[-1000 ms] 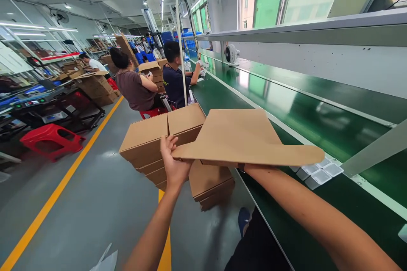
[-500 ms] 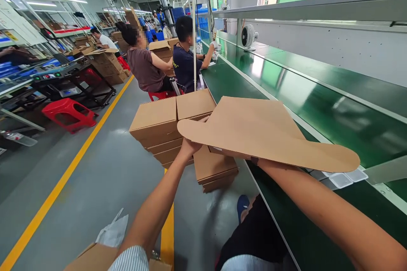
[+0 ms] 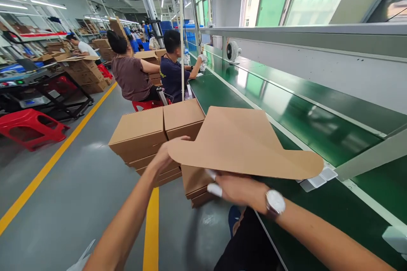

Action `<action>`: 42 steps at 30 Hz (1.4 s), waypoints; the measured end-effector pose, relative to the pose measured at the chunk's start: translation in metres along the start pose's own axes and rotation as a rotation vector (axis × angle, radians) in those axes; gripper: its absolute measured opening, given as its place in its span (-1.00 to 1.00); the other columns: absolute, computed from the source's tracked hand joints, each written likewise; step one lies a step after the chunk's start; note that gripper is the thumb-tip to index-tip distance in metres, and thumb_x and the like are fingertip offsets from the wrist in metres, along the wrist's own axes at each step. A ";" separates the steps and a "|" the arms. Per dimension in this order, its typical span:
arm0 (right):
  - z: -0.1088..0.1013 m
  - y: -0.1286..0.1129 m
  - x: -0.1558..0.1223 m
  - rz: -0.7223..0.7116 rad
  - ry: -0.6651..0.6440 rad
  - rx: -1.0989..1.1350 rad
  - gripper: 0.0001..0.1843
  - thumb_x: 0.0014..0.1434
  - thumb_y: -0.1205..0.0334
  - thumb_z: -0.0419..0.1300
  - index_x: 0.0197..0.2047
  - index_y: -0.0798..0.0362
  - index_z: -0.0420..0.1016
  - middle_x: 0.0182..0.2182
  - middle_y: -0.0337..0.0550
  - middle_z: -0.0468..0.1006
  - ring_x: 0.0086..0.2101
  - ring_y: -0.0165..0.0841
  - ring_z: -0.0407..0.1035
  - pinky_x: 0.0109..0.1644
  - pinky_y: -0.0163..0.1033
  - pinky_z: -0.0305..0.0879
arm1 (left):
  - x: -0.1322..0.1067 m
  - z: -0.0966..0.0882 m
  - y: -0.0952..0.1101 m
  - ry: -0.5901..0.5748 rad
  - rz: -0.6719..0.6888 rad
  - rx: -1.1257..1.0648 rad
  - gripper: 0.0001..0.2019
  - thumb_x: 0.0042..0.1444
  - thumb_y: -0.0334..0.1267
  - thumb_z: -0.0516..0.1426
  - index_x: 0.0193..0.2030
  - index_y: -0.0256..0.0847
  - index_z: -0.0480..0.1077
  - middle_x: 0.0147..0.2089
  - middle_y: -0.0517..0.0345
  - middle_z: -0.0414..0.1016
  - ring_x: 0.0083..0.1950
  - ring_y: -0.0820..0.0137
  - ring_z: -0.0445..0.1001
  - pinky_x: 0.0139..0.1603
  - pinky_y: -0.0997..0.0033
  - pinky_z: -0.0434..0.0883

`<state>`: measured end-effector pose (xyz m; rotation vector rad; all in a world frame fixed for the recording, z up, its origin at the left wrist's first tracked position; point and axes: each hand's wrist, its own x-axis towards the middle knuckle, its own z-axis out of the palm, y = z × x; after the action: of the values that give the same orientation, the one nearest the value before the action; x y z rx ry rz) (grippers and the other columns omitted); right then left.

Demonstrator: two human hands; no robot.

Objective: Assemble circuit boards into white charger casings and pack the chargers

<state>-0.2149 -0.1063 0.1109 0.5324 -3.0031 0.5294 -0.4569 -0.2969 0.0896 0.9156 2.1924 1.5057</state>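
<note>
A flat brown cardboard piece [image 3: 241, 142] with rounded ends is held level over the belt's near edge. My left hand [image 3: 165, 154] is closed at its left end, fingers partly hidden by the card. Under the front edge is my right hand [image 3: 237, 187], slightly blurred, its white-covered fingertips pointing left and spread apart. Nothing shows between those fingers, though the card hides part of the hand. A watch [image 3: 275, 202] is on my right wrist. Just beyond my left hand stand stacked cardboard boxes [image 3: 140, 127], and a lower box stack [image 3: 193, 180] lies behind my right fingertips.
A green conveyor belt [image 3: 219, 89] runs along the right, with a metal post [image 3: 372, 159] rising from it. A small fan [image 3: 233, 52] stands farther back. Two seated people [image 3: 133, 72] are beyond the boxes. A red stool [image 3: 32, 127] is at left.
My right hand has come out from beneath the cardboard piece, showing its fingers and watch. The cardboard piece sits lower and farther left in view. The camera has turned somewhat.
</note>
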 end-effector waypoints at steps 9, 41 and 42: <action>-0.119 0.050 -0.045 0.141 0.204 -0.121 -0.35 0.44 -0.13 0.01 0.33 0.23 0.36 0.43 0.21 0.19 0.44 0.05 -0.03 0.48 0.21 0.10 | 0.092 -0.005 0.095 -0.488 0.158 0.653 -0.09 0.27 0.40 -0.09 0.56 -0.21 -0.01 0.59 -0.09 -0.06 0.60 0.05 -0.05 0.57 0.04 -0.03; -0.043 0.083 -0.109 0.592 -0.008 -0.246 0.18 0.04 -0.54 0.23 0.32 0.38 0.33 0.40 0.57 0.10 0.26 0.30 0.29 0.35 0.25 0.19 | -0.032 0.060 0.012 -0.229 0.521 1.200 -0.05 0.13 0.04 0.24 0.58 0.08 -0.12 0.60 0.08 -0.05 0.57 -0.25 -0.06 0.44 -0.41 0.08; -0.040 0.080 -0.110 0.587 -0.019 -0.267 0.16 -0.01 -0.54 0.28 0.27 0.36 0.39 0.40 0.58 0.10 0.23 0.33 0.33 0.33 0.27 0.20 | -0.036 0.064 0.007 -0.169 0.537 1.231 -0.10 0.16 -0.13 0.20 0.58 0.08 -0.13 0.60 0.09 -0.05 0.57 -0.24 -0.05 0.42 -0.41 0.10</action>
<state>-0.1398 0.0138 0.1109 -0.3737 -3.1448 0.1264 -0.3895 -0.2740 0.0682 1.9716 2.7641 -0.0371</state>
